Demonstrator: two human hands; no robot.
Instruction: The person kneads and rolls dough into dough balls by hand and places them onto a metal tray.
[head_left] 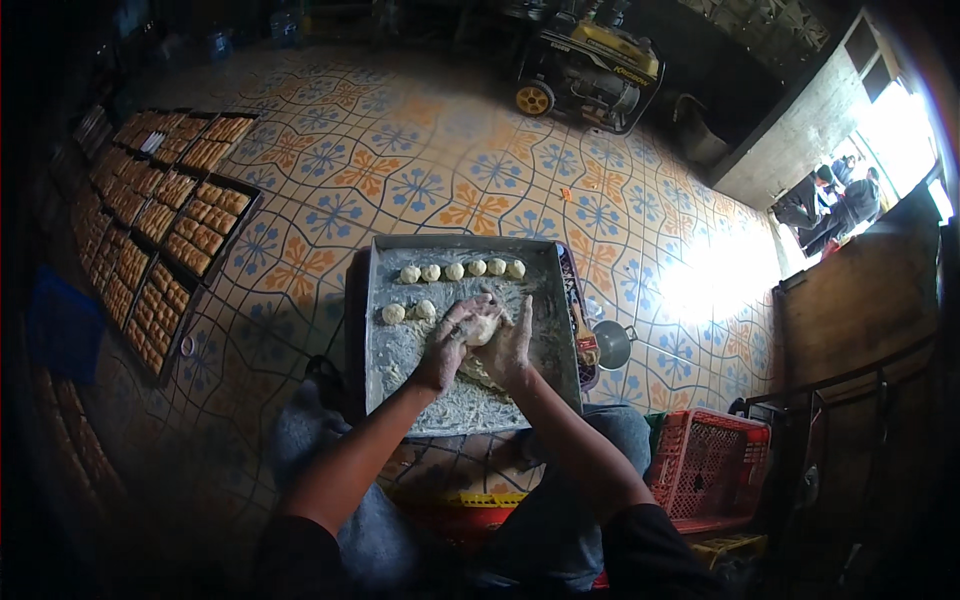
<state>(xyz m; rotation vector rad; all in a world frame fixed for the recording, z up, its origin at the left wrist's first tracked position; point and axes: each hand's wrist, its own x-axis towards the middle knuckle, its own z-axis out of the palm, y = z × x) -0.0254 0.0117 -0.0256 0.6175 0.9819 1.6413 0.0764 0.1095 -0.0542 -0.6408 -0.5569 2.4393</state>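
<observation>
A piece of pale dough (482,329) lies in my left hand (447,347), whose fingers curl round it. Beside it, my right hand (512,346) is held upright with its fingers stretched out, its palm toward the dough; whether the palm touches it I cannot tell. Both hands are floury and above a large metal tray (400,400) dusted with flour. Several round dough balls (455,271) form a row along its far side. Two more dough balls (394,314) sit nearer, left of my hands. A larger lump of dough (480,373) is partly hidden below my wrists.
Right of the tray are a brush (585,347) and a metal pan (613,345). A red plastic crate (710,465) stands by my right knee. Trays of baked rolls (205,225) cover the left floor. A yellow-black generator (590,70) stands far back; people (840,205) are outside the doorway.
</observation>
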